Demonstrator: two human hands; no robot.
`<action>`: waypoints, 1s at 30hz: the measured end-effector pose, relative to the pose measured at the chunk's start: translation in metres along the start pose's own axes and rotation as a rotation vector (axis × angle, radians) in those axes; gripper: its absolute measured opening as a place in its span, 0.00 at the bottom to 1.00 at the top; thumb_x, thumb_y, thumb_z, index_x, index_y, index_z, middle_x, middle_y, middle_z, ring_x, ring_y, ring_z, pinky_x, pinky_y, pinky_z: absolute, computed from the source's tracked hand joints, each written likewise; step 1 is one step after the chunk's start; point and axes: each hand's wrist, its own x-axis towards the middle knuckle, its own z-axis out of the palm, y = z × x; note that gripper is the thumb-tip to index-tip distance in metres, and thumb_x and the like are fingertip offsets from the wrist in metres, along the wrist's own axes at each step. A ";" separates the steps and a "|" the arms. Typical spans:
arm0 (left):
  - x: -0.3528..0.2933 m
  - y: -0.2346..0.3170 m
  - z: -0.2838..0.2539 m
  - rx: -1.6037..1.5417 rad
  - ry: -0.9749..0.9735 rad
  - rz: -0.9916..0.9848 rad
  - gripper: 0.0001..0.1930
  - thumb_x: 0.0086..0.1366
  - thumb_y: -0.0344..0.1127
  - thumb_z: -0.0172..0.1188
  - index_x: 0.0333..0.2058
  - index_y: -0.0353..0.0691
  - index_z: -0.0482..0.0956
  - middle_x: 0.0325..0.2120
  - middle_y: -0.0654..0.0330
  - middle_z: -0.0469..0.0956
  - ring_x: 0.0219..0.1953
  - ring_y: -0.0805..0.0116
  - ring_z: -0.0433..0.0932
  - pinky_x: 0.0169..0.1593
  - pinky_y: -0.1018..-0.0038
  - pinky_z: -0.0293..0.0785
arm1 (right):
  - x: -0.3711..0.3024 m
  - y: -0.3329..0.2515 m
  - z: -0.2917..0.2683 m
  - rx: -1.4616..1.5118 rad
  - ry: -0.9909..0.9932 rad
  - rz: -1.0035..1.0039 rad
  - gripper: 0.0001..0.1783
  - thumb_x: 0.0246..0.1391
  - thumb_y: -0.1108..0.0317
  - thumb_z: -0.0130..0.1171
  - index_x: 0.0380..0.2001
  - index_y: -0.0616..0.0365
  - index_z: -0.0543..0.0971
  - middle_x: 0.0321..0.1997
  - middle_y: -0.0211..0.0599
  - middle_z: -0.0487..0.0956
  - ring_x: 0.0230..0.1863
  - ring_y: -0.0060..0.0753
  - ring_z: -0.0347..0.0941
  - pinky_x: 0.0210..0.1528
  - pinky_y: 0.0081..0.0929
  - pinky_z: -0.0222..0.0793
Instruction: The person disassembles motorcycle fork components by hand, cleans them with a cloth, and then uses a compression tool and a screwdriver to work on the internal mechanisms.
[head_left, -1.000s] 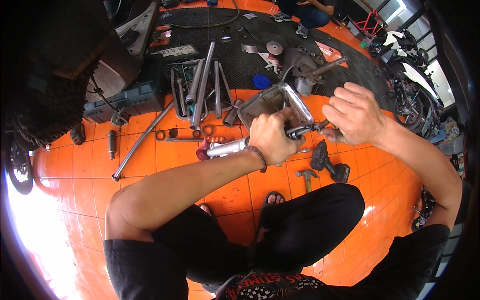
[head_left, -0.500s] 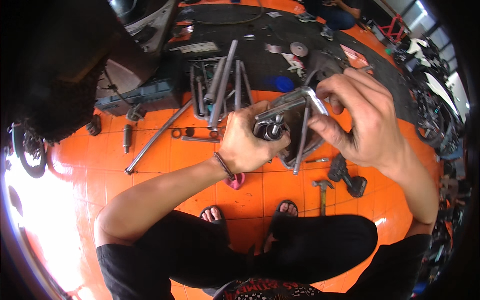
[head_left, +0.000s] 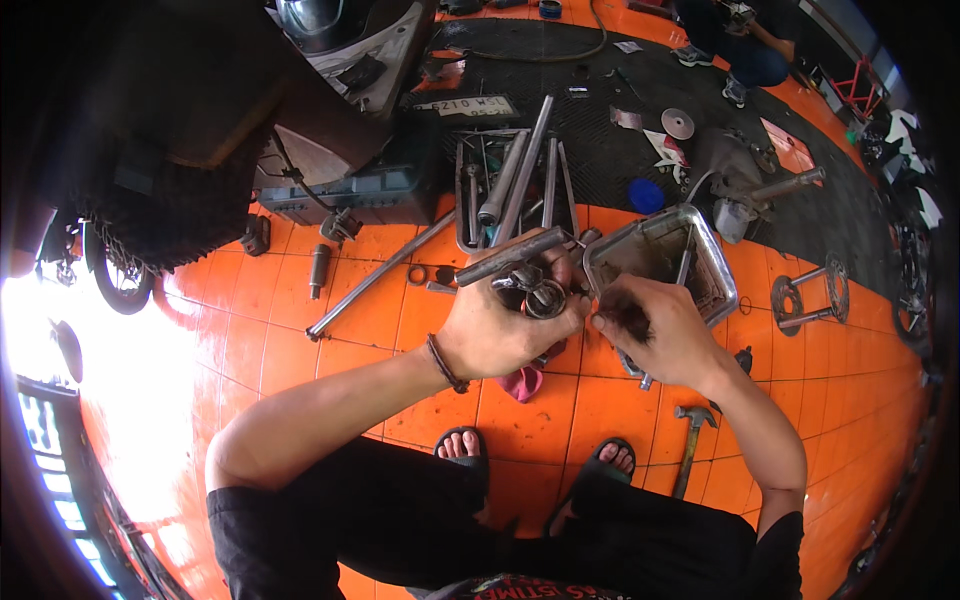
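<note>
My left hand (head_left: 495,325) is wrapped round a shiny metal part (head_left: 541,297) with a round, ring-like end. A grey metal tube (head_left: 508,257) lies across the top of the same hand; whether the two are joined I cannot tell. Close by, my right hand (head_left: 655,325) has thumb and fingertips pinched together, almost touching the left thumb. What sits in that pinch, if anything, is too small to make out. Behind the right hand stands a rectangular metal tray (head_left: 727,268) with dirty liquid at its bottom and a thin rod (head_left: 686,262) leaning in it.
Long metal tubes (head_left: 528,165) stand in a rack past my left hand. A long bar (head_left: 375,280), a small cylinder (head_left: 319,270) and a dark toolbox (head_left: 385,195) lie to the left. A hammer (head_left: 690,440) rests right of my feet. Another person (head_left: 750,60) is at the far right.
My right hand has come down from above the tray to beside my left hand, its fingers going from spread to pinched. The whole view has shifted, showing more on the right.
</note>
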 end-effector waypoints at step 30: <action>0.013 0.003 -0.003 -0.089 -0.251 0.023 0.13 0.55 0.23 0.70 0.31 0.38 0.71 0.30 0.61 0.81 0.36 0.76 0.82 0.42 0.74 0.79 | -0.011 -0.009 -0.020 0.067 0.136 -0.113 0.12 0.61 0.68 0.70 0.37 0.67 0.80 0.32 0.42 0.82 0.31 0.36 0.83 0.32 0.30 0.77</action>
